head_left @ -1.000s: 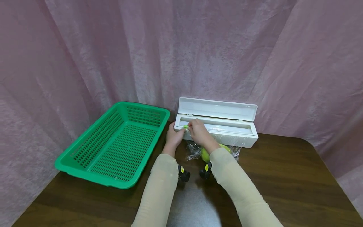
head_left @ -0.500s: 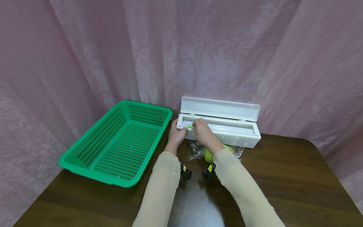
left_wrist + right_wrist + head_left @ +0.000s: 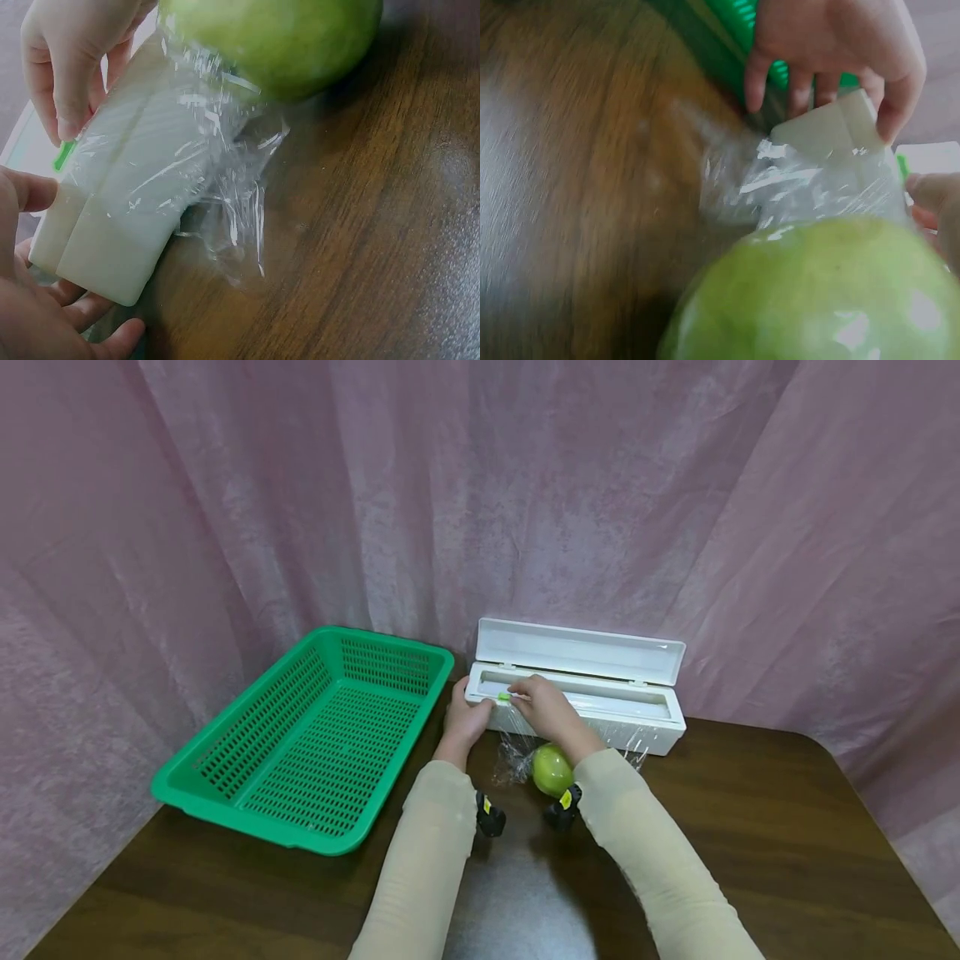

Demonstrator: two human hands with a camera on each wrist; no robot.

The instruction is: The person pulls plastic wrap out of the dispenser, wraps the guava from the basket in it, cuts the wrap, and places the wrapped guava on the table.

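Observation:
A white cling film dispenser [image 3: 637, 737] lies at the back of the table with its lid [image 3: 581, 647] raised. My left hand [image 3: 467, 718] grips its left end, thumb on top and fingers around the end, as the left wrist view shows. My right hand [image 3: 549, 708] pinches the small green cutter slider [image 3: 503, 697] on the front rim, near the left end. Clear cling film [image 3: 225, 180] hangs from the front edge, crumpled onto the table. A round green fruit [image 3: 551, 770] sits under the film in front of the dispenser, below my right wrist.
A green slotted basket [image 3: 300, 842] stands on the left side of the brown wooden table [image 3: 765, 827]. A pink curtain [image 3: 600, 485] hangs right behind the dispenser. Black wrist cameras [image 3: 491, 820] are strapped under both wrists.
My right hand and the green slider have shifted slightly right along the dispenser's rim. The right forearm has moved right, uncovering more of the fruit. My left hand keeps its grip.

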